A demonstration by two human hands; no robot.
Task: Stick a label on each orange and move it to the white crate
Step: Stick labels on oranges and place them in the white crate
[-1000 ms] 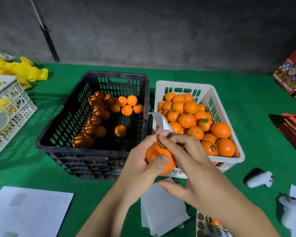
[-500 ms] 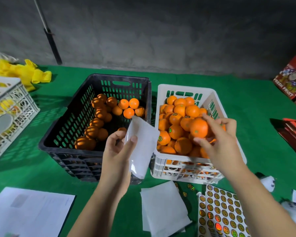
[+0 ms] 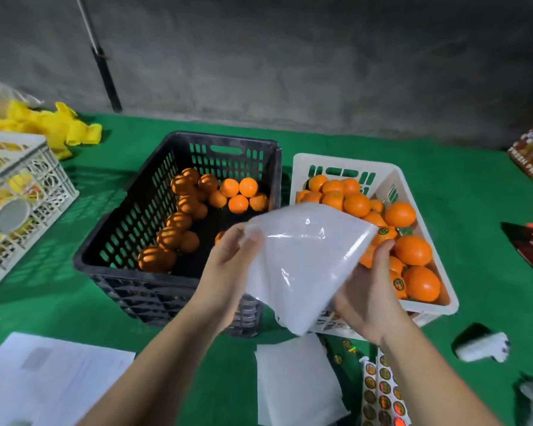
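Oranges, glossy, some with round labels, fill white crate; unlabelled ones in black crate. Left hand and right hand each pinch a translucent bag over the crates.

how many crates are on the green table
3. A black crate sits at centre, a white crate directly to its right, and a white lattice crate at the left edge, partly cut off by the frame.
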